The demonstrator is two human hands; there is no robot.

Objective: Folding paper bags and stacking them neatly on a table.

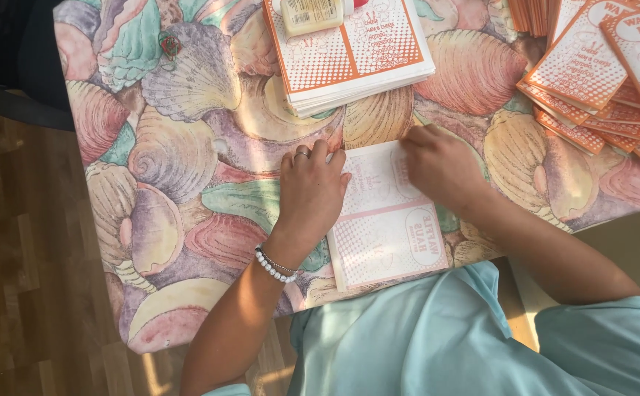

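A pale pink-and-white printed paper sheet [386,220] lies with its long axis running toward the person. The left hand [311,192] presses flat, fingers spread, on its left edge; the right hand [441,165], seemingly curled, sits at its far right corner, equally near.

Both forearms reached forward and converged toward the middle of the view. The left hand [311,192] lay palm down, fingers together and pointing away from the body, their tips slightly bent; a ring sat on one finger and a band of pale beads circled the wrist. Its grip was flat and loose, closed on nothing. The right hand [439,165] was curled, knuckles up, fingers tucked under and angled toward the left hand; whether its grip pinched anything could not be told. The right forearm ran back to a bent elbow in a light blue sleeve.
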